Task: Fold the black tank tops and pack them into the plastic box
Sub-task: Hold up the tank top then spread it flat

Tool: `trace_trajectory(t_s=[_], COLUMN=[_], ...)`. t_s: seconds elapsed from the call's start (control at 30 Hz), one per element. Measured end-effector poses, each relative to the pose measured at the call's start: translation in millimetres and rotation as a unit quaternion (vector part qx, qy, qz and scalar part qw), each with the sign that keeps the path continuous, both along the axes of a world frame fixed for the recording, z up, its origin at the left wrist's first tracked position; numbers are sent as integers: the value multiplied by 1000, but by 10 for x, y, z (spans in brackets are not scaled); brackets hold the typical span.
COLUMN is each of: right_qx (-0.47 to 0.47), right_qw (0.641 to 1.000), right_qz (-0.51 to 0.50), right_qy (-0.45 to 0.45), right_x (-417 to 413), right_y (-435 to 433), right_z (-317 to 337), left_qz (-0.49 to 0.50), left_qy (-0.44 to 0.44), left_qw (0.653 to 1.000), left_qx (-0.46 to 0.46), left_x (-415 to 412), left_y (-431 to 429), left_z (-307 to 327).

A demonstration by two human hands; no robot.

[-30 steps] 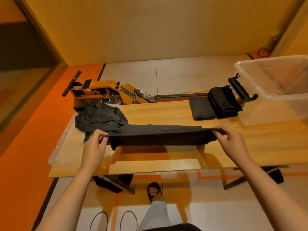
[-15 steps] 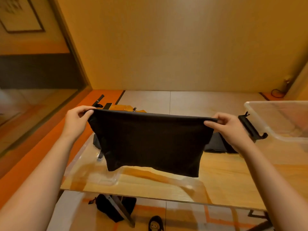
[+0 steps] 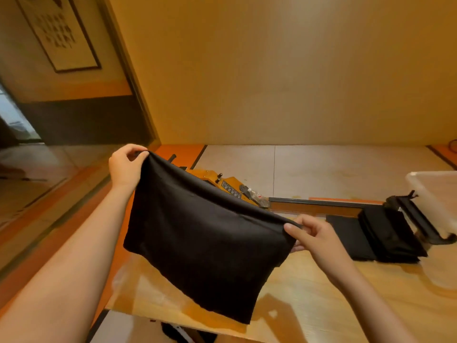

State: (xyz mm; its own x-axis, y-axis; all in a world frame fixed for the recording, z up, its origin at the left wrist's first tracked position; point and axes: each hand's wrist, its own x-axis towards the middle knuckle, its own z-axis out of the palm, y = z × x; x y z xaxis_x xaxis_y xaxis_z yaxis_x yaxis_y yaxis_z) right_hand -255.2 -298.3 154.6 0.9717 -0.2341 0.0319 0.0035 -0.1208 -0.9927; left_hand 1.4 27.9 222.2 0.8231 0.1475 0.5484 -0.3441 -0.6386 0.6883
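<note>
hanging in the air over the table (image 3: 321, 305), the top (image 3: 205, 246) was pinched at its upper corners by left hand (image 3: 125, 167) and right hand (image 3: 315, 235); its long edge sloped down rightward, toward the box (image 3: 435, 194) at far right, nearer the right hand.

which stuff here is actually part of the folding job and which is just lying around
Job:
- tank top, pinched at its top corners by the left hand and right hand
- folded tops on the table
- plastic box, far right

Lying about:
- orange rowing machine behind the table
- framed picture on the wall
</note>
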Motion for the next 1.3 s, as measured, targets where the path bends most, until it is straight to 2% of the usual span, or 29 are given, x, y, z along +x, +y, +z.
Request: trace_trajectory(t_s=[0.13,0.23,0.37,0.47,0.53,0.6,0.7,0.8,0.9,1.0,1.07,1.23,1.3], right_qx=[54,78,23,-53,-118,-190,-316,-418,-461,-504,-506,-477,-473], right_qw=[993,971,914,878,867,873,884,872,858,826,821,831,833], right_qz=[-86,-181,-321,-361,-353,-324,-226,-110,-39,12,29,-41,-55], right_qy=[67,137,246,311,330,311,259,229,222,251,263,282,282], right_x=[-34,-232,-702,-986,-1061,-1042,-877,-681,-581,-572,-602,-761,-838], right_y=[-317,-561,-786,-841,-817,-747,-620,-573,-608,-675,-689,-367,-249], right_z=[-452,-969,-1682,-1989,-2130,-2179,-2203,-2293,-2452,-2571,-2621,-2721,-2729], left_qz=[-60,-143,-265,-343,-356,-346,-305,-249,-186,-176,-190,-296,-311], left_qy=[20,53,97,107,140,191,247,286,335,346,342,297,290], left_qw=[995,978,932,888,869,861,863,876,880,864,849,813,815], left_qx=[80,143,226,287,314,321,318,297,279,320,355,404,394], left_x=[574,854,592,107,-240,-600,-1145,-1689,-2123,-2275,-2214,-1770,-1716], left_y=[-907,-1878,-2919,-3074,-2933,-2729,-2460,-2270,-2088,-1916,-1829,-1647,-1592], left_z=[-141,-400,-1010,-1628,-2036,-2365,-2699,-2955,-3160,-3335,-3421,-3456,-3382])
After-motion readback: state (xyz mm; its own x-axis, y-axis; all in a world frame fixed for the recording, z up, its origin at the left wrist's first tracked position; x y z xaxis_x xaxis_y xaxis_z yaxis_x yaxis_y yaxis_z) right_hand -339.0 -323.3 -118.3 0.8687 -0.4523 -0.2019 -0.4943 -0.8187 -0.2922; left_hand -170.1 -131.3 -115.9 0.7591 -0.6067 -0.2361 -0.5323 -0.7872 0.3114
